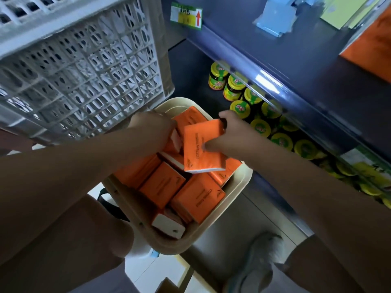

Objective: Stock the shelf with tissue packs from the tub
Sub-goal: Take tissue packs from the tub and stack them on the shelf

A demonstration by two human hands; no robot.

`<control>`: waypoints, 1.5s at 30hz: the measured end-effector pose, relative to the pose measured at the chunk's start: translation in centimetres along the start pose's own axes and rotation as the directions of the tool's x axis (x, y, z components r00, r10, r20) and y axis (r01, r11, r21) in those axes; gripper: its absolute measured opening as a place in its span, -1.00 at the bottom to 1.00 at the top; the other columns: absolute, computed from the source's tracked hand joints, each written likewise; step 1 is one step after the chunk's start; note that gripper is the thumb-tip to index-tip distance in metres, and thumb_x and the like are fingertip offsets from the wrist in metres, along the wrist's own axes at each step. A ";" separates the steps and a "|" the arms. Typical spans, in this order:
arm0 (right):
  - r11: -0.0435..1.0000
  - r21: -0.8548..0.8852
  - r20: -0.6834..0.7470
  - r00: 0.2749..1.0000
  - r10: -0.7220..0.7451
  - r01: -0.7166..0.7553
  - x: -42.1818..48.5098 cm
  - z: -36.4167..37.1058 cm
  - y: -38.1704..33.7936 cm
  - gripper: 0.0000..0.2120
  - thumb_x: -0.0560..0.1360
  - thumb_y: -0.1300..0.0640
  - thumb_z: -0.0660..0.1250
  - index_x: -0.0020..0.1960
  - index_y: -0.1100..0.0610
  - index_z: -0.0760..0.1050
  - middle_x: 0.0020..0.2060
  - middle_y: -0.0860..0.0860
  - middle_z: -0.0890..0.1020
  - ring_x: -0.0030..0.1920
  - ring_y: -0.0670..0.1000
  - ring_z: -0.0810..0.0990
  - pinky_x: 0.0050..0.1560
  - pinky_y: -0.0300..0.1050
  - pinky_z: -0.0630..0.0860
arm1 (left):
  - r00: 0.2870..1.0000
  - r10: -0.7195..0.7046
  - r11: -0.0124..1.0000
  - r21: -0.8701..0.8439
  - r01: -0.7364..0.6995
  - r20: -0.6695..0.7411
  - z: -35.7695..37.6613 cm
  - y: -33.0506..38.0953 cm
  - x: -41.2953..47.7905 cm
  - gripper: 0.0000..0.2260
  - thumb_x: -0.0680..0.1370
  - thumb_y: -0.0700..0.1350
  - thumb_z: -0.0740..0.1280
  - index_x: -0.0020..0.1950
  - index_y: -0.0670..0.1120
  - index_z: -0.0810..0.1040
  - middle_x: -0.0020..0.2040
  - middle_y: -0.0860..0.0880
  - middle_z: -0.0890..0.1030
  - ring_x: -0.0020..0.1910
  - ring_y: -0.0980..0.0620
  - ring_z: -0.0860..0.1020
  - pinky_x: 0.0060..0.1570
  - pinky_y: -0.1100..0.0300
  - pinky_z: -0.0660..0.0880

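Observation:
A beige tub [239, 188] stands on the floor below me, filled with several orange tissue packs [195, 196]. My right hand [229, 132] grips one orange tissue pack [201, 149] by its far end, lifted a little above the others. My left hand [153, 129] reaches down into the tub's far left corner, its fingers curled around another orange pack there [175, 140]; the fingertips are hidden. More orange packs [372, 51] lie on the upper shelf at the top right.
A white lattice crate [84, 66] stands tilted at the left, just behind the tub. The dark shelf unit [296, 77] runs along the right, with yellow-lidded jars [260, 127] on its lower level. My shoe [260, 256] is beside the tub.

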State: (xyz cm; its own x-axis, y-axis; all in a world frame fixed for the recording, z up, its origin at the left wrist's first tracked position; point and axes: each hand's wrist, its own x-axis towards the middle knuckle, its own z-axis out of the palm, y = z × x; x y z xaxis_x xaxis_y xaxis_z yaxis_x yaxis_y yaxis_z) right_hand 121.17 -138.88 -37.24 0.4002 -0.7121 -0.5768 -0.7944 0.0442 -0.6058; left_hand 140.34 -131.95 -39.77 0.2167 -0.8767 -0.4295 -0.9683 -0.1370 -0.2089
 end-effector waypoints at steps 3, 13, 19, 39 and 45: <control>0.990 0.137 0.013 1.000 -0.019 0.018 -0.1 -1.6 -0.4 -0.37 0.28 0.05 0.62 0.26 -0.05 0.43 0.10 -0.01 0.61 0.07 0.08 0.67 -0.05 0.14 0.70 | 0.999 0.023 0.993 -0.117 -0.027 -0.040 -1.4 -0.7 -0.3 -0.74 0.55 0.15 0.29 0.14 0.07 0.58 0.07 -0.02 0.62 0.14 -0.13 0.62 -0.01 -0.04 0.59; 0.901 0.430 -0.054 0.998 -0.032 0.052 -3.6 -5.1 -1.9 -0.59 0.40 0.14 0.58 0.18 0.10 0.53 0.01 0.08 0.74 -0.05 0.05 0.75 -0.23 -0.12 0.66 | 0.990 -0.122 0.648 -0.761 0.021 -0.076 -8.2 -3.6 -5.8 -0.79 0.48 0.19 0.40 0.02 0.12 0.62 -0.09 0.05 0.63 -0.13 0.05 0.62 -0.21 0.12 0.51; 0.723 0.685 -0.099 0.995 -0.028 0.089 -6.0 -7.2 -1.6 -0.71 0.48 0.32 0.47 0.18 0.22 0.54 0.00 0.14 0.75 -0.05 0.07 0.77 -0.14 -0.08 0.70 | 0.978 -0.208 0.326 -0.944 0.041 -0.029 -7.4 -3.4 -6.1 -0.92 0.54 -0.06 0.46 -0.02 -0.03 0.62 -0.21 -0.09 0.70 -0.29 -0.03 0.67 -0.15 -0.04 0.69; 0.393 0.858 -0.369 0.929 0.028 0.330 -13.5 -12.5 5.3 -0.79 0.58 0.05 0.41 0.17 0.11 0.57 -0.02 0.05 0.75 -0.04 0.07 0.72 -0.02 -0.07 0.62 | 0.996 0.021 -0.534 -0.843 -0.064 -0.090 -8.1 5.8 -10.6 -0.64 0.58 -0.34 0.29 0.33 -0.08 0.61 0.20 -0.19 0.69 0.10 -0.12 0.69 -0.01 0.10 0.68; 0.377 0.839 -0.448 0.891 0.074 0.391 -16.4 -14.7 9.8 -0.82 0.55 0.17 0.43 0.14 0.05 0.58 -0.03 0.05 0.73 -0.08 0.07 0.64 -0.08 -0.11 0.53 | 0.995 0.046 -0.591 -0.806 -0.045 -0.089 -9.7 10.4 -11.0 -0.64 0.61 -0.34 0.24 0.37 -0.14 0.57 0.21 -0.18 0.69 0.02 -0.08 0.71 0.14 0.04 0.62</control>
State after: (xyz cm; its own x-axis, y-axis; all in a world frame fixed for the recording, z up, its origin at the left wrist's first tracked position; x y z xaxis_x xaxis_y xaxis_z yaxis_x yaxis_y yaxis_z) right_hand 100.10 -137.06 -25.61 0.0933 -0.9452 -0.3129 0.2402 0.3263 -0.9142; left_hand 126.69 -128.17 -28.71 0.1601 -0.9196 -0.3587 0.4623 -0.2513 0.8504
